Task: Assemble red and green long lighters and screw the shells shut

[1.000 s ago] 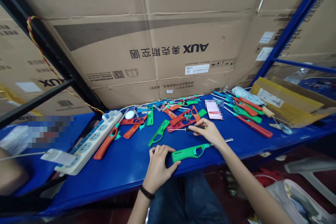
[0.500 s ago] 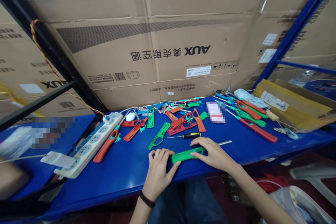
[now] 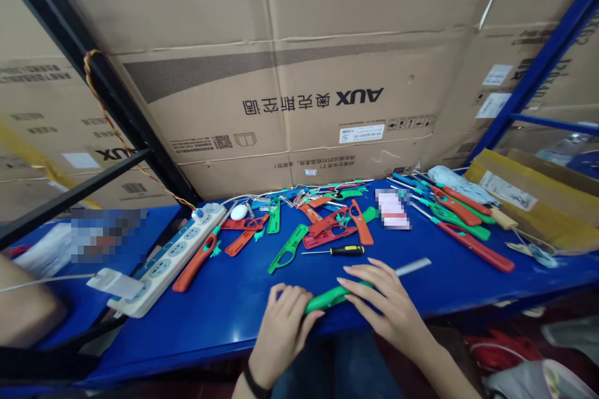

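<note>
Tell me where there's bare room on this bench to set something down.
The bare bench top lies between the orange lighter and your left hand on the green lighter. Another patch sits right of your right hand, below the red lighter. It's crowded behind the screwdriver, where lighters pile up, and at the far right.

Black wristband [image 3: 254,384] on the left, blue jeans [image 3: 337,374]

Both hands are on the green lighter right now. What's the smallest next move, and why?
Probably slide the right hand off the green utility lighter and pick up the yellow-and-black screwdriver. It lies just beyond the hands, within easy reach, and the left hand looks able to pin the lighter against the blue table alone.
</note>
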The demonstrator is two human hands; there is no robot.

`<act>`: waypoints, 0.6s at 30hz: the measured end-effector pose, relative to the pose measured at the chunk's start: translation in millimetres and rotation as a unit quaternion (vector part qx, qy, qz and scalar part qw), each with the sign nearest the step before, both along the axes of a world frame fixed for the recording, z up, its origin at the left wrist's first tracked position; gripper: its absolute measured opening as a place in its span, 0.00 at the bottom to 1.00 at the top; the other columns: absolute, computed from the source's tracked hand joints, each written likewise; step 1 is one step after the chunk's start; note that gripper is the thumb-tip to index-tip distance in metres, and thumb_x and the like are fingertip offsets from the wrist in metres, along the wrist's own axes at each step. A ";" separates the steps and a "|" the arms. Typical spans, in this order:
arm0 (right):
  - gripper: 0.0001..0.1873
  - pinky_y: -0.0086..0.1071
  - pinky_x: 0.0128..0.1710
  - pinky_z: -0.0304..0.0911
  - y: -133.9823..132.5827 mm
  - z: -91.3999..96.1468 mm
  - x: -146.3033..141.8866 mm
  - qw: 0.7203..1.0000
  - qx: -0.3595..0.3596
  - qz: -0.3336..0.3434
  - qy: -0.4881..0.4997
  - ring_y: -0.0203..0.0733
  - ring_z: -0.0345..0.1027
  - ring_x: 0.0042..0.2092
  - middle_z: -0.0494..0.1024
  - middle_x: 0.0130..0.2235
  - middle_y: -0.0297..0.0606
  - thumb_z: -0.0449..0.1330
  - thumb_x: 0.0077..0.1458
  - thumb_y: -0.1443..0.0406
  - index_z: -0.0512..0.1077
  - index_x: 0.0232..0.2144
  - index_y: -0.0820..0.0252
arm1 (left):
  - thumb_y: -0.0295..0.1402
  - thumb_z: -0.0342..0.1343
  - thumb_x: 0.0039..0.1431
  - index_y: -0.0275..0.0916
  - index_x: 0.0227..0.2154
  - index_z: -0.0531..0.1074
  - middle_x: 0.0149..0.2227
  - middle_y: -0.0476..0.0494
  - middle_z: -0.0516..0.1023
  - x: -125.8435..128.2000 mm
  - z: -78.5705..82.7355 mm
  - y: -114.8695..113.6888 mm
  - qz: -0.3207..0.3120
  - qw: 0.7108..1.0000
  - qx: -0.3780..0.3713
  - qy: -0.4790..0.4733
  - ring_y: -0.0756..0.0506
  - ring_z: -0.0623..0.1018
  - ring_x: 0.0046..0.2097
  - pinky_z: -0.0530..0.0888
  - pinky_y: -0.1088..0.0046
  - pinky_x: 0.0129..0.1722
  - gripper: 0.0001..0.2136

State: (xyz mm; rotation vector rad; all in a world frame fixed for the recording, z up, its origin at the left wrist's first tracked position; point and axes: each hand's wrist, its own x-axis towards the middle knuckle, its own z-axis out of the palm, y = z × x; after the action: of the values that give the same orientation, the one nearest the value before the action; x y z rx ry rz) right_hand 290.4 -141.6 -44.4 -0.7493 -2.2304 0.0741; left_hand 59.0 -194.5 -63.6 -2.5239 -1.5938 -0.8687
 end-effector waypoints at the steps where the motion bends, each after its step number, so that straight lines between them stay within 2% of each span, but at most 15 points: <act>1: 0.20 0.48 0.56 0.61 -2.7 1.5 0.2 0.999 0.011 -0.015 0.032 0.43 0.70 0.49 0.77 0.48 0.37 0.57 0.57 0.70 0.69 0.51 0.48 | 0.35 0.45 0.66 0.42 0.39 0.67 0.35 0.45 0.76 -11.6 -1.0 -4.7 0.035 0.999 0.021 -0.016 0.44 0.75 0.37 0.65 0.63 0.43 0.07; 4: 0.20 0.45 0.53 0.66 -9.4 -1.5 9.0 0.994 -0.014 -0.049 0.097 0.44 0.72 0.48 0.78 0.46 0.36 0.57 0.56 0.71 0.71 0.50 0.48 | 0.36 0.43 0.66 0.43 0.37 0.66 0.33 0.45 0.76 -63.9 -0.5 -20.5 0.205 0.975 0.080 -0.032 0.42 0.75 0.36 0.65 0.63 0.39 0.08; 7: 0.16 0.37 0.45 0.72 -14.6 -13.6 23.4 0.987 -0.082 -0.080 0.111 0.44 0.74 0.45 0.79 0.43 0.36 0.56 0.57 0.69 0.72 0.46 0.48 | 0.40 0.42 0.65 0.41 0.34 0.66 0.31 0.43 0.76 -123.1 7.2 -32.5 0.351 0.934 0.056 0.038 0.40 0.76 0.33 0.65 0.63 0.35 0.11; 10: 0.13 0.33 0.43 0.73 -19.2 -26.7 33.9 0.979 -0.125 -0.108 0.122 0.44 0.75 0.43 0.80 0.42 0.36 0.56 0.58 0.66 0.74 0.44 0.49 | 0.43 0.40 0.64 0.40 0.33 0.68 0.31 0.39 0.76 -163.9 17.9 -34.6 0.454 0.884 0.005 0.115 0.36 0.77 0.37 0.65 0.60 0.36 0.16; 12: 0.11 0.33 0.42 0.73 -21.4 -32.5 36.8 0.974 -0.141 -0.121 0.128 0.45 0.76 0.41 0.80 0.40 0.37 0.56 0.58 0.64 0.75 0.43 0.50 | 0.44 0.38 0.64 0.40 0.32 0.69 0.32 0.38 0.76 -175.1 23.9 -29.5 0.485 0.864 -0.029 0.132 0.34 0.77 0.39 0.66 0.58 0.38 0.18; 14: 0.11 0.32 0.41 0.73 -22.8 -35.9 36.6 0.971 -0.157 -0.129 0.128 0.44 0.76 0.41 0.80 0.40 0.37 0.55 0.59 0.63 0.75 0.41 0.50 | 0.45 0.37 0.64 0.38 0.35 0.71 0.36 0.35 0.76 -174.2 28.4 -19.5 0.517 0.842 -0.030 0.151 0.32 0.75 0.41 0.66 0.56 0.37 0.21; 16: 0.11 0.32 0.41 0.73 -23.3 -37.4 34.7 0.969 -0.171 -0.129 0.123 0.44 0.76 0.41 0.80 0.39 0.36 0.54 0.60 0.63 0.75 0.41 0.50 | 0.46 0.36 0.64 0.35 0.41 0.71 0.42 0.30 0.73 -164.5 31.7 -5.6 0.548 0.818 0.012 0.175 0.29 0.73 0.43 0.66 0.54 0.36 0.23; 18: 0.11 0.32 0.41 0.73 -23.5 -38.1 32.0 0.968 -0.186 -0.124 0.113 0.44 0.75 0.42 0.79 0.40 0.36 0.54 0.60 0.63 0.75 0.41 0.49 | 0.45 0.38 0.63 0.34 0.43 0.70 0.44 0.29 0.71 -150.7 33.9 11.8 0.539 0.820 0.057 0.184 0.29 0.71 0.43 0.66 0.53 0.36 0.22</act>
State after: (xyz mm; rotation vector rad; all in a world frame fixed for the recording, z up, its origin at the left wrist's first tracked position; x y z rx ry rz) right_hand 322.4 -165.1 -82.5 -1.1559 -1.9112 0.4427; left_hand -91.7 -182.7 -29.8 -1.1646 -2.2221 -0.2650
